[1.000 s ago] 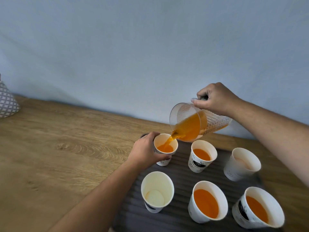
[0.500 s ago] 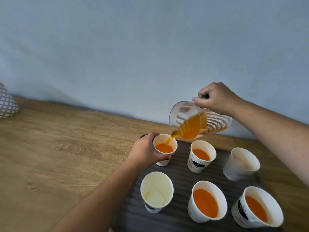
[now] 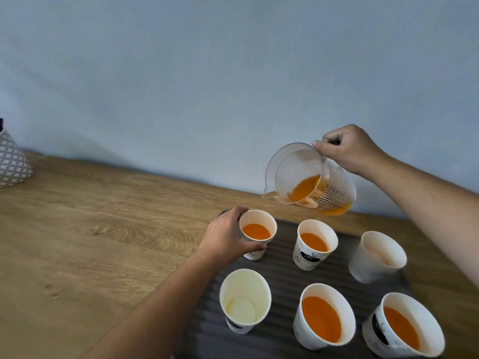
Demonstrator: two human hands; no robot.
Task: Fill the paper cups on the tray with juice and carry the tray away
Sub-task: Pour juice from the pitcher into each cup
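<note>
Several white paper cups stand on a dark ribbed tray (image 3: 280, 278). My left hand (image 3: 228, 239) grips the back-left cup (image 3: 256, 233), which holds orange juice. My right hand (image 3: 347, 149) holds a clear ribbed jug (image 3: 308, 180) by its handle, tilted above the back row, with a little juice left inside and no stream falling. The back-middle cup (image 3: 315, 243), front-middle cup (image 3: 321, 317) and front-right cup (image 3: 401, 327) hold juice. The front-left cup (image 3: 243, 299) is empty. Pale inside, the back-right cup (image 3: 375, 256) shows no orange juice.
The tray lies on a wooden table (image 3: 103, 242) against a pale blue wall. A grey-and-white patterned object (image 3: 11, 164) stands at the far left edge.
The juice stream into the back-left cup has stopped. My right hand has tipped the jug back and lifted it to the right. That cup's level has risen.
</note>
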